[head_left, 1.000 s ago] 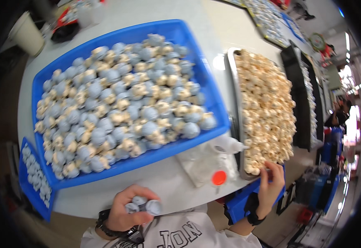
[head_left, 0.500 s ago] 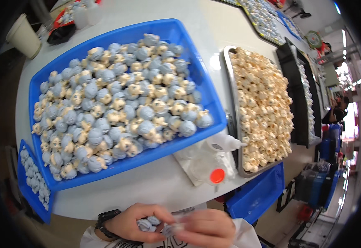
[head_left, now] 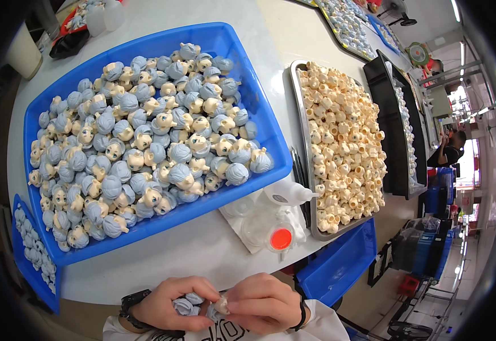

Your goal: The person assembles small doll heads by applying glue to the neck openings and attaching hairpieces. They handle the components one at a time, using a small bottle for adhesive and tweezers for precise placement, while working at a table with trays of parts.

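At the near edge, close to my shirt, both hands meet. My left hand (head_left: 171, 301) is closed around several light blue-grey doll hair pieces (head_left: 185, 306) in its palm. Another blue-grey hair piece (head_left: 214, 314) sits at its fingertips. Pinched in my right hand (head_left: 268, 304) is a small cream doll face piece (head_left: 222, 306), which touches that hair piece; how far they fit together is hidden by fingers. Beyond them stands a large blue tray (head_left: 214, 196) heaped with doll heads (head_left: 128, 136) that have cream faces and blue-grey hair.
A metal tray (head_left: 302, 131) of cream face pieces (head_left: 347, 148) lies to the right. Between the trays are a white squeeze bottle (head_left: 288, 192) and a clear jar with red contents (head_left: 281, 238). A small blue tray (head_left: 55, 295) holds hair pieces at left; black bins (head_left: 393, 125) stand farther right.
The view has shifted, so the trays sit slightly farther left. My right hand's fingers, blurred before, now show clearly, with the face piece against the hair piece at the left fingertips.
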### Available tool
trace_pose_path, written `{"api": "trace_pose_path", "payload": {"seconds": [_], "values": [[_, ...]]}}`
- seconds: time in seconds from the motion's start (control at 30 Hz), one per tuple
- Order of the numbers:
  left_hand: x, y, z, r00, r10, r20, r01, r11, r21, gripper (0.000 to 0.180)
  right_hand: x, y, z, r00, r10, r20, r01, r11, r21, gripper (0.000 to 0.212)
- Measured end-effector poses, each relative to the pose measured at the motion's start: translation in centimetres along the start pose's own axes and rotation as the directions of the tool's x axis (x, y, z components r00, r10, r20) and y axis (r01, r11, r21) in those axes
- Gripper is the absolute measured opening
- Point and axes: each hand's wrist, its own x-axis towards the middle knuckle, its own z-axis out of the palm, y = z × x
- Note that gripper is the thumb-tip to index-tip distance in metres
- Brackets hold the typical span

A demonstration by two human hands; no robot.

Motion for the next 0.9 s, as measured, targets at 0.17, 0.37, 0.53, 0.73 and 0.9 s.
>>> {"api": "trace_pose_path", "payload": {"seconds": [0.17, 0.37, 0.53, 0.73, 0.9], "values": [[-0.1, 0.0, 0.0, 0.998, 0.013, -0.061, -0.012, 1.000, 0.006, 0.033, 1.6, -0.3, -1.0, 0.992, -0.015, 0.127, 0.023, 0.998, -0.056, 0.027], [-0.2, -0.1, 0.0, 0.997, -0.016, -0.082, 0.013, 0.999, -0.044, 0.033, 1.1, 0.3, -0.8, 0.993, -0.063, 0.103, 0.073, 0.993, -0.091, 0.028], [-0.1, 0.6, 0.2, 0.991, -0.064, -0.119, 0.059, 0.997, -0.039, 0.031, 1.2, 0.4, -0.8, 0.985, -0.120, 0.122, 0.141, 0.973, -0.184, 0.025], [0.0, 0.6, 0.0, 0.994, -0.017, -0.109, 0.019, 1.000, 0.016, 0.030, 0.9, -0.1, -0.1, 0.985, -0.148, 0.091, 0.169, 0.934, -0.316, 0.021], [-0.1, 0.5, -0.1, 0.993, 0.017, -0.114, -0.017, 1.000, 0.003, 0.030, -0.9, 1.5, -3.8, 0.878, -0.342, -0.336, 0.207, 0.903, -0.377, 0.016]]}}
